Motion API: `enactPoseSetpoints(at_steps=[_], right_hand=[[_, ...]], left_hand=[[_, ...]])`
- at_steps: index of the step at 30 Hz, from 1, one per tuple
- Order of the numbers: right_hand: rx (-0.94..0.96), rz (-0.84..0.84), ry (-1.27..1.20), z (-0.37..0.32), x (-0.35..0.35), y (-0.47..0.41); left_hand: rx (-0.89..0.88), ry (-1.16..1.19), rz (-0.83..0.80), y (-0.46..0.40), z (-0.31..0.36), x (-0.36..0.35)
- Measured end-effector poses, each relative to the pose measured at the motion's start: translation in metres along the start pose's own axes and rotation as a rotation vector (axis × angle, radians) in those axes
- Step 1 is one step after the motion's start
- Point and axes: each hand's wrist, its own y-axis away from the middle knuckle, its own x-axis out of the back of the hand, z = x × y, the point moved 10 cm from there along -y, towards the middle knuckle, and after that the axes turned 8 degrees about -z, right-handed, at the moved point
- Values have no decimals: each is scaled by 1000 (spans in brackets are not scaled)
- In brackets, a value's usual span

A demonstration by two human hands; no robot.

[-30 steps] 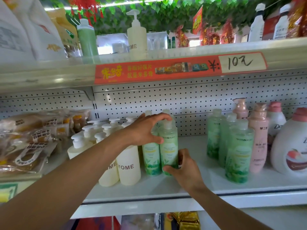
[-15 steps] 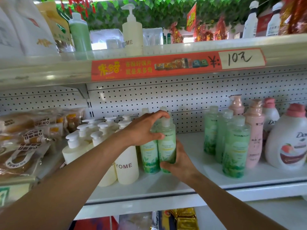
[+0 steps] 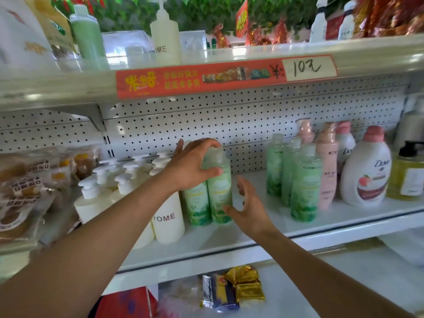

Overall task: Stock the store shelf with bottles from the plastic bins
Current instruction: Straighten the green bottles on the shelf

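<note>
A: Left hand (image 3: 191, 165): curled over the cap and shoulder of a green bottle (image 3: 219, 191), thumb in front, fingers (image 3: 207, 143) over the top. Bottle upright on the shelf (image 3: 229, 239), touching a second green bottle (image 3: 198, 205) on its left, which stands just beside the white pump bottle (image 3: 168, 222) marked "OME".

B: Right hand (image 3: 249, 208)?

A: Spread wide, gripping nothing; thumb tip at or just beside the lower right side of the held green bottle, contact not clear. Palm hidden, back of hand toward the camera.

B: Step in hand?

A: Judged as seating and squaring the bottle in its row. Next move, as a judgement: loosen the left grip without tipping the bottle into its neighbour, then back to the bins for more stock.

B: Further out from the held green bottle?

A: To its right, across a bare gap of shelf, three more green bottles (image 3: 304, 184); beyond these, pink bottles (image 3: 327, 166) and a white jug (image 3: 367, 171). To its left, past the pump bottles, packaged snacks (image 3: 25, 187). Above it, a red price strip (image 3: 226, 76).

B: Hidden or unclear?

A: Plastic bins out of view. Label print on the held bottle blurred. Any bottles behind the left hand covered. Pump bottle lettering partly cut off by the left forearm.
</note>
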Motion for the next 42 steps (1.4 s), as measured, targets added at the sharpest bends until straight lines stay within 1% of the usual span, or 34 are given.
enactPoseSetpoints(at_steps=[3,5,6,8,12,14,17,19,22,24,26,28,32,35,40,42], right_hand=[[58,68,79,-2,25,12],[98,113,101,-4,44,21],[116,131,102,-5,54,26],[152,166,100,-5,75,36],[227,262,98,5,122,58],[219,320,97,17,145,66],[194,382,107,36,171,73],[141,336,121,47,175,69],[-11,160,45,67,162,58],[-99,92,15,78,153,54],[-135,100,32,82,152,52],[-135,130,66,81,153,52],[-94,127,101,73,137,51],[-66,91,130,64,113,42],[-81,54,167,55,77,12],[-93,49,166,54,68,-2]], left_hand=[[-34,13,151,6,21,7],[-60,87,266,11,41,9],[-68,127,302,13,53,7],[-82,167,310,14,77,-5],[-80,223,220,9,117,-46],[-49,283,188,3,126,-62],[14,391,189,-9,130,-71],[39,474,197,-20,133,-71],[18,507,165,-40,146,-66],[-36,451,82,-54,160,-63],[-86,353,-11,-65,172,-61],[-112,296,-77,-71,175,-58],[-155,173,-131,-67,163,-40],[-121,119,-186,-62,138,-25],[-21,70,-275,-69,94,-13],[4,50,-288,-75,80,-14]])
